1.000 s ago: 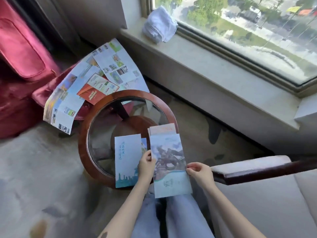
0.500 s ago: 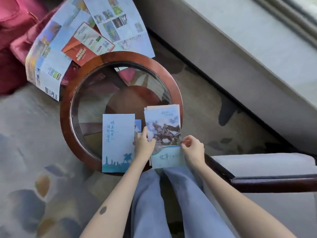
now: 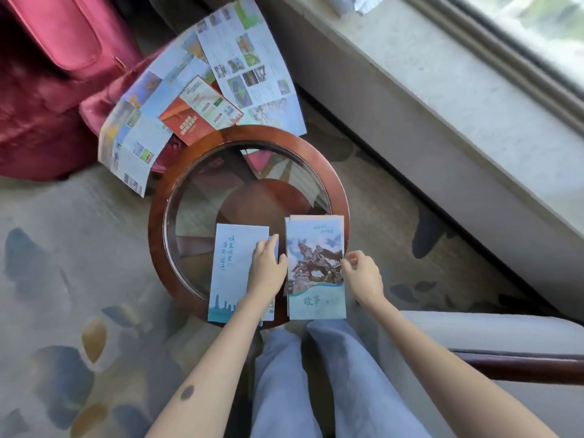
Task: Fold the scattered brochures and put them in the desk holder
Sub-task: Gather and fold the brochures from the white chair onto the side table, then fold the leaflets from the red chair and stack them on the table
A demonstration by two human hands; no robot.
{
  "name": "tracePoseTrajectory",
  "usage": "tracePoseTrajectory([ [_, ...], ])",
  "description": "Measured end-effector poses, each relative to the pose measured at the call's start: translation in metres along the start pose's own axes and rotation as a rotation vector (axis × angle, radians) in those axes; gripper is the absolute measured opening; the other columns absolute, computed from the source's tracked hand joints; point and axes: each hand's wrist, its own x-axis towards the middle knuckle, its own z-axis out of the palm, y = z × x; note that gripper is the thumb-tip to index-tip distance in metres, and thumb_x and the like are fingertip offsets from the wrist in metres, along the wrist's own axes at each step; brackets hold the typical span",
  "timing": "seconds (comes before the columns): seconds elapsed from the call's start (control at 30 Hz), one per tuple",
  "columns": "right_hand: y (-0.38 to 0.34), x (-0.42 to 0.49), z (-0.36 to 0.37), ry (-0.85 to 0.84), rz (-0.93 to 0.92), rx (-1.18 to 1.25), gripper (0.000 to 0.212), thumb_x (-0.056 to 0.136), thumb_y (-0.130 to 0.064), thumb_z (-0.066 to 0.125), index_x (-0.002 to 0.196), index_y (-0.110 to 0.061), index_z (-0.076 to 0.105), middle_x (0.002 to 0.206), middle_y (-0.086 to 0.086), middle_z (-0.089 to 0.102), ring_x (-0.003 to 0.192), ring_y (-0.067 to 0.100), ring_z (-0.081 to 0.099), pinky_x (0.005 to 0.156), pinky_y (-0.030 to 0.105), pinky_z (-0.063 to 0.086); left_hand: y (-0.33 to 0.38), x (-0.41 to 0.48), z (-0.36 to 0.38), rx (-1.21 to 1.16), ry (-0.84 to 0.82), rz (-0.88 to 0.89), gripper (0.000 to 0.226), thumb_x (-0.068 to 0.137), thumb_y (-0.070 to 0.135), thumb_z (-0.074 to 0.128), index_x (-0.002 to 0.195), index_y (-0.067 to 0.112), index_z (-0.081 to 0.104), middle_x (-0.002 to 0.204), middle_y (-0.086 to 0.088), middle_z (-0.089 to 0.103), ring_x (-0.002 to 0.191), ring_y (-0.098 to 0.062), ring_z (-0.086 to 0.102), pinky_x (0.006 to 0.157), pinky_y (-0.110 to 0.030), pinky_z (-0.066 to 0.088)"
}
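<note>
Two brochures lie folded side by side at the near edge of the table [image 3: 155,216]: the left hand [image 3: 267,273] rests flat-fingered on the pale brochure [image 3: 232,267], and the right hand [image 3: 363,276] pinches the right edge of the statue brochure [image 3: 316,270]. Big sheets [image 3: 252,64] and a red leaflet [image 3: 199,115] lie open past the far rim, so we judge the job under half done. We see no holder, and cannot count the layers under the statue brochure.

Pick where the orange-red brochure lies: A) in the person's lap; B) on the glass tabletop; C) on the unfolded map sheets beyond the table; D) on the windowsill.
C: the orange-red brochure lies on top of the unfolded map sheets, past the far rim of the round table.
</note>
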Motion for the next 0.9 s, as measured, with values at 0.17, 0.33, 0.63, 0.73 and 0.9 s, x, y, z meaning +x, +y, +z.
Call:
tracePoseTrajectory([
  [0.17,-0.098,-0.023,-0.032,0.029,-0.23,0.008,0.033,0.094,-0.022,0.039,0.12,-0.009,0.054,0.12,0.014,0.059,0.105,0.029,0.057,0.087,0.037,0.046,0.025,-0.016,-0.088,-0.104,0.155,0.115,0.043,0.094,0.01,0.044,0.137,0.012,0.044,0.141,-0.007,0.043,0.127,-0.021,0.043,0.105,-0.03,0.033],
  [0.33,-0.206,-0.08,-0.015,0.032,-0.504,0.004,0.028,0.094,-0.022,0.038,0.108,-0.008,0.058,0.11,0.013,0.064,0.095,0.027,0.06,0.076,0.033,0.044,0.004,-0.049,-0.182,-0.2,0.347,0.186,0.035,0.093,0.016,0.048,0.128,0.017,0.053,0.133,-0.003,0.051,0.12,-0.018,0.05,0.101,-0.029,0.039],
  [0.63,-0.343,-0.207,0.12,-0.018,-0.839,-0.017,0.031,0.095,-0.023,0.041,0.12,-0.013,0.055,0.12,0.012,0.058,0.11,0.026,0.053,0.093,0.038,0.044,-0.159,-0.111,-0.351,-0.322,0.606,0.15,0.033,0.088,0.002,0.049,0.119,0.008,0.059,0.119,-0.013,0.057,0.111,-0.024,0.055,0.097,-0.032,0.041],
  [0.73,-0.373,-0.238,0.166,0.009,-0.894,-0.074,0.034,0.096,-0.024,0.042,0.126,-0.013,0.052,0.125,0.01,0.055,0.108,0.023,0.053,0.087,0.032,0.04,-0.218,-0.123,-0.4,-0.294,0.645,0.152,0.033,0.088,0.003,0.048,0.119,0.01,0.059,0.119,-0.01,0.057,0.111,-0.022,0.054,0.094,-0.025,0.038],
  [0.9,-0.401,-0.254,0.203,0.117,-0.925,-0.209,0.035,0.095,-0.025,0.043,0.127,-0.014,0.052,0.129,0.011,0.053,0.116,0.027,0.049,0.093,0.037,0.041,-0.261,-0.112,-0.447,-0.272,0.646,0.198,0.032,0.089,0.005,0.047,0.118,0.011,0.058,0.117,-0.009,0.057,0.109,-0.021,0.054,0.088,-0.02,0.036],
])
